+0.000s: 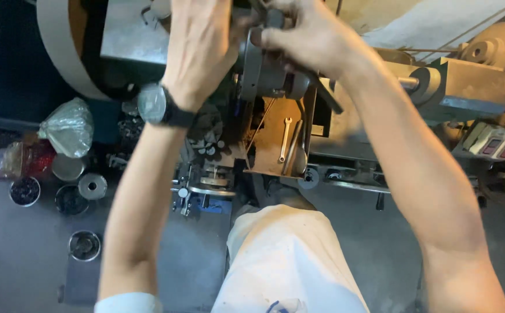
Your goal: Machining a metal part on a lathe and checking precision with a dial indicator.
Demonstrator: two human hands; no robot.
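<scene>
i see the lathe chuck (pixel 258 66) at the top centre of the view. my right hand (pixel 310 37) has its fingers clamped on a dark tool at the chuck's upper edge. my left hand (pixel 200 46), wristwatch (pixel 157 105) below it, rests left of the chuck; finger state i cannot tell. a small spanner (pixel 285 139) lies below the chuck.

Wrench (pixel 285 139) lies in tray (pixel 267 165) below chuck (pixel 264 72); tins (pixel 70 200) stand on floor at left; switch box (pixel 498 142) at right.
</scene>
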